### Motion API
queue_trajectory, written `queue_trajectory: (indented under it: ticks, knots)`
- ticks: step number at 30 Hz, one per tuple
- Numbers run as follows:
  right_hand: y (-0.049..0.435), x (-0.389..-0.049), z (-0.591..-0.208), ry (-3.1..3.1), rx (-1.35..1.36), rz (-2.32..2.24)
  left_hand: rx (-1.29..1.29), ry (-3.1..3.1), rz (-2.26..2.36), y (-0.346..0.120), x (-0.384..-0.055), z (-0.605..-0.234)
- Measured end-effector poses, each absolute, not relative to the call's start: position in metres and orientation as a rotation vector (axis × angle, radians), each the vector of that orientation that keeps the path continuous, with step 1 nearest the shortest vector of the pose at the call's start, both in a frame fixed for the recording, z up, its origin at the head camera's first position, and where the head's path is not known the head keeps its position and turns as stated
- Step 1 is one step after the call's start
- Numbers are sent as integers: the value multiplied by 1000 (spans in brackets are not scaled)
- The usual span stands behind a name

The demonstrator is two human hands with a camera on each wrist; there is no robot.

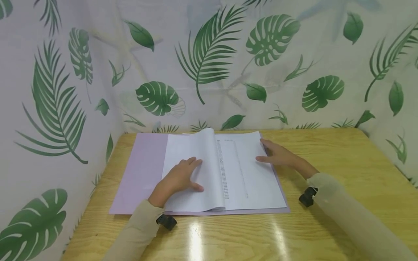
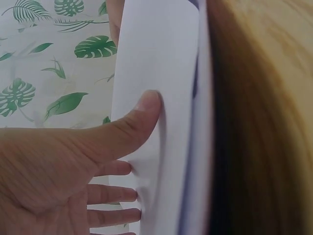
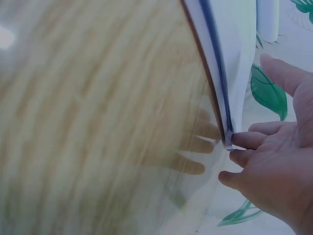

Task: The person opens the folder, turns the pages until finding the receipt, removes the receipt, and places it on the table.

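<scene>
A purple folder (image 1: 143,166) lies spread on the table, with a stack of white sheets inside. Its right-hand page (image 1: 258,174) carries narrow columns of small print. The turned left-hand pages (image 1: 204,181) are blank on top and bulge up along the fold. My left hand (image 1: 179,177) rests on them with fingers extended and thumb spread; in the left wrist view its thumb and fingertips press the white paper (image 2: 161,49). At the right page's outer edge is my right hand (image 1: 277,154), fingertips touching the edges of the sheets (image 3: 237,98) and thumb held apart from the fingers.
The wooden table (image 1: 333,156) extends beyond the folder on both sides and in front. A leaf-patterned cloth (image 1: 225,65) rises behind the table and along its sides. Black wrist cameras (image 1: 308,197) are strapped at both sleeves.
</scene>
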State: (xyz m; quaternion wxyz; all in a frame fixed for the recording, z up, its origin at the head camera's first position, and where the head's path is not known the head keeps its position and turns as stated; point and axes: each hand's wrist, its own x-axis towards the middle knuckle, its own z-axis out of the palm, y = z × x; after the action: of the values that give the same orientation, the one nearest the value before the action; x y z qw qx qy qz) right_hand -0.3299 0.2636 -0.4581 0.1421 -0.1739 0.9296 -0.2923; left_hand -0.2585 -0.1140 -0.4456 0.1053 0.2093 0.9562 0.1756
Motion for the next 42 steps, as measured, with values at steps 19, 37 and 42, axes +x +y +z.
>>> queue_trajectory:
  ticks: [19, 37, 42]
  knots:
    - [252, -322, -449, 2805, -642, -817, 602, 2800, 478, -114, -260, -447]
    - [282, -308, -434, 2488, -617, -1295, 574, 2777, 489, -115, -261, -451]
    - [289, -306, -435, 2360, -702, -1381, 568, 2770, 500, -115, -260, -452]
